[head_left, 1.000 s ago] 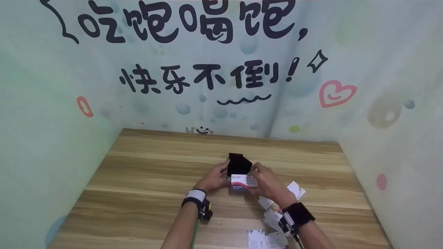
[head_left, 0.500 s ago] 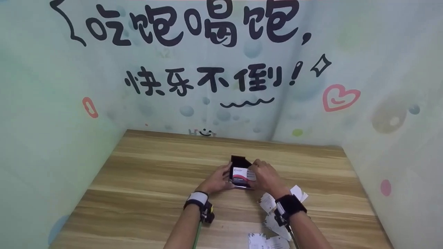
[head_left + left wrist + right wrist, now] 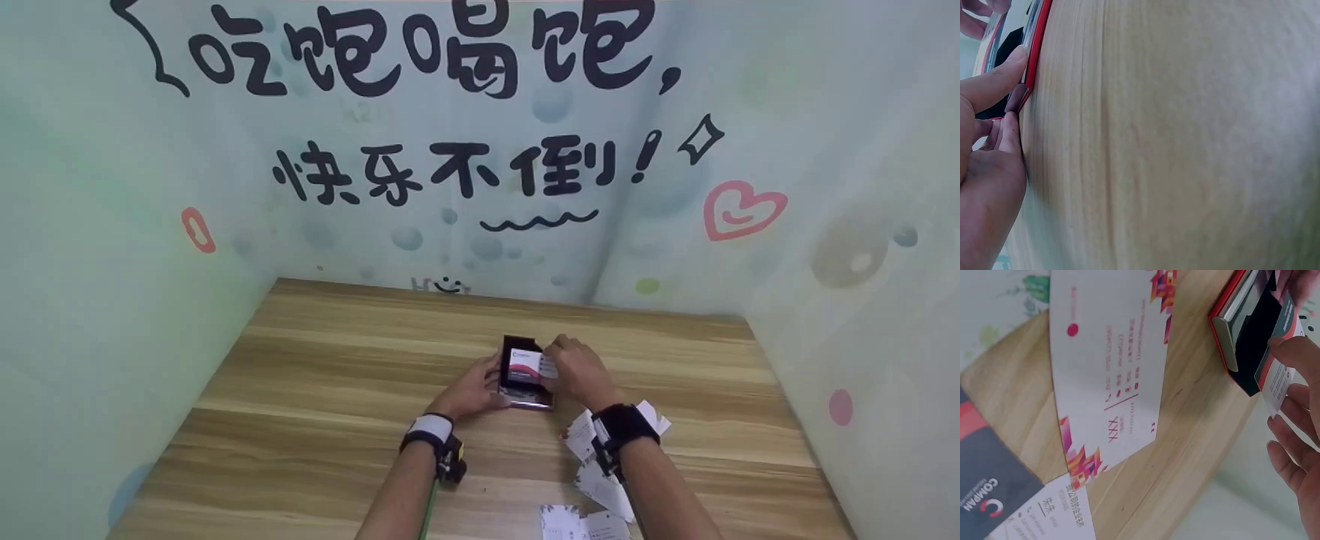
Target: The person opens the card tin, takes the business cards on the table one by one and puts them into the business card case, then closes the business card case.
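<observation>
One card (image 3: pixel 524 364), white with a red curve and a dark band, is pinched by the right hand (image 3: pixel 583 371) over one open case (image 3: pixel 529 399), black inside, red-edged. The left hand (image 3: pixel 469 388) grips its side. At least four loose cards (image 3: pixel 1112 371) lie on the tabletop (image 3: pixel 337 360).

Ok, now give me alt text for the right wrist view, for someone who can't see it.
The right hand pinches a business card at an open, red-edged case, with part of the left hand visible in the upper right corner. Several loose cards lie on the wood-grain table to the left.
</observation>
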Tool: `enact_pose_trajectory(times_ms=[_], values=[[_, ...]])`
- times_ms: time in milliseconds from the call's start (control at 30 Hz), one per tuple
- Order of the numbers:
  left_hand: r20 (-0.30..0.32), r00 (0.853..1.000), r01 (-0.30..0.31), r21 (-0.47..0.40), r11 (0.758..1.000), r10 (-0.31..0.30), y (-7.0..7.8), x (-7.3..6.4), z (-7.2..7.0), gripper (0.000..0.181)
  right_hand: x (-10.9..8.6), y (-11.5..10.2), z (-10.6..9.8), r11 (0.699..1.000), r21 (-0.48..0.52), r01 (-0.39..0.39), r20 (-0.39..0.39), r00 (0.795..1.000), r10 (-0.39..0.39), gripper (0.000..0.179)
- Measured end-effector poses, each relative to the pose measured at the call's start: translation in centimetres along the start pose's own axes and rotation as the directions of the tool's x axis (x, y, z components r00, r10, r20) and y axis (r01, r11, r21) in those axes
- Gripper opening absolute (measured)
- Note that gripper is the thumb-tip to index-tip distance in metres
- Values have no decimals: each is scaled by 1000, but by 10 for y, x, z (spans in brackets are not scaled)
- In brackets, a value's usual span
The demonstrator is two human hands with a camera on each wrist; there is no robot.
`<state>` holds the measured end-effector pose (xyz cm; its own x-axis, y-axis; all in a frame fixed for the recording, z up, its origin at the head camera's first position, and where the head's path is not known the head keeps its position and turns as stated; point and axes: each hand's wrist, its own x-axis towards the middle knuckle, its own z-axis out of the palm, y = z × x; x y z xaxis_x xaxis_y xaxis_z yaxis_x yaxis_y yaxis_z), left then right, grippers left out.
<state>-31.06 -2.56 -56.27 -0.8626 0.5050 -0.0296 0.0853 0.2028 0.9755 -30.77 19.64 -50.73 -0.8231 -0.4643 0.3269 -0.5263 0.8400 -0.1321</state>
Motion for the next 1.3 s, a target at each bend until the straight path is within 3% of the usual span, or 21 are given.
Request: enact_pose_trajectory(times_ms=[200,600,867,1200,1300], values=[[3,1000,15,19,1000,-15,0,1,-1,94,6,-6,9,999,-40,24,6,1000,-24,42],[-9,1000,21,19,1000,-21,-1,1,-2,93,10,-9,18,995,-79,-53,35,998,56,35],[30,999,-33,-27,999,34,-3,2,-1,96,3,-6,27,999,-51,-11,20,1000,12,25],[11,1000,12,-26,1000,-12,0,1,-1,94,3,-12,27,998,-6,-69,75,995,69,21],[18,1000,20,-20,1000,-20,-1,2,-1,94,0,-15,28,998,-20,-65,54,996,66,20]])
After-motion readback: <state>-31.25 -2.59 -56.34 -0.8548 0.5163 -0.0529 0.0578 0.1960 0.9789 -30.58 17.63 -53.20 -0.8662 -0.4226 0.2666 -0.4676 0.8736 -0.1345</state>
